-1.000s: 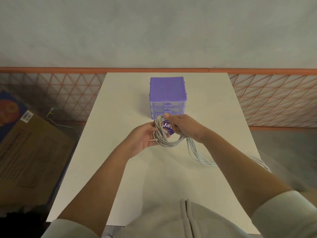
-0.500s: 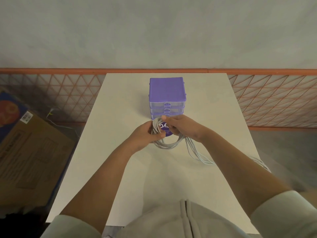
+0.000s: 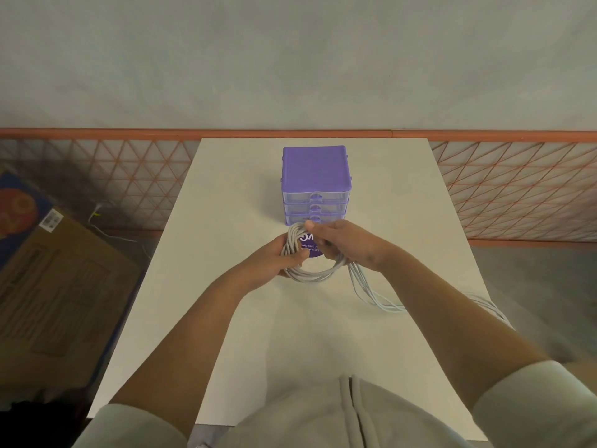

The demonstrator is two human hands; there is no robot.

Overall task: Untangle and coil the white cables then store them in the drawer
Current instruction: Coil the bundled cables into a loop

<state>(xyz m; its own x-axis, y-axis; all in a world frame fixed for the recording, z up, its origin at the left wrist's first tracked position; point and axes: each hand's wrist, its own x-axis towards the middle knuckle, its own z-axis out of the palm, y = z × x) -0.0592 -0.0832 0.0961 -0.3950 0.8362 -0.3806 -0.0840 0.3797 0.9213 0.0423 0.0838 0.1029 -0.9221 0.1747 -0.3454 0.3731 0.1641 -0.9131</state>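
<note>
Both hands, left hand (image 3: pixel 284 257) and right hand (image 3: pixel 342 244), grip the coiled white cables (image 3: pixel 310 273) before the closed purple drawer unit (image 3: pixel 316 185); loose strands trail right across the table (image 3: pixel 226 195).

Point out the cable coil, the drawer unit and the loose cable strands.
cable coil (image 3: pixel 310 275): head view, lower arc of the loop.
drawer unit (image 3: pixel 316 169): head view, purple top.
loose strands (image 3: pixel 371 294): head view, stretch trailing right of the coil.
</note>
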